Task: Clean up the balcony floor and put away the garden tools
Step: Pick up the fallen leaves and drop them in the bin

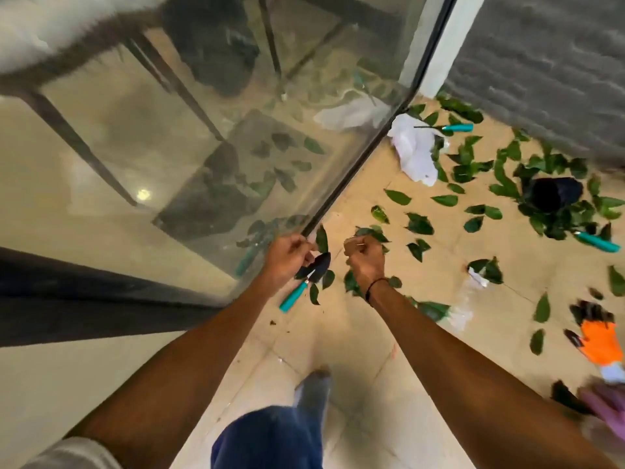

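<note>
green leaves (419, 224) on tan floor (355, 336), teal-handled trowel (301, 282), orange glove (600, 343).

I saw green leaves (419, 224) strewn over the tan balcony floor (358, 336). A teal-handled trowel (306, 280) lay flat near the glass door; two more teal-handled tools lay by the white bag (455, 127) and beside the tipped black pot (597, 242).

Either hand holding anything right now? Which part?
Cannot tell for sure. Both hands, left and right, have curled fingers above the floor; the trowel lies beneath the left hand, seemingly ungripped.
</note>
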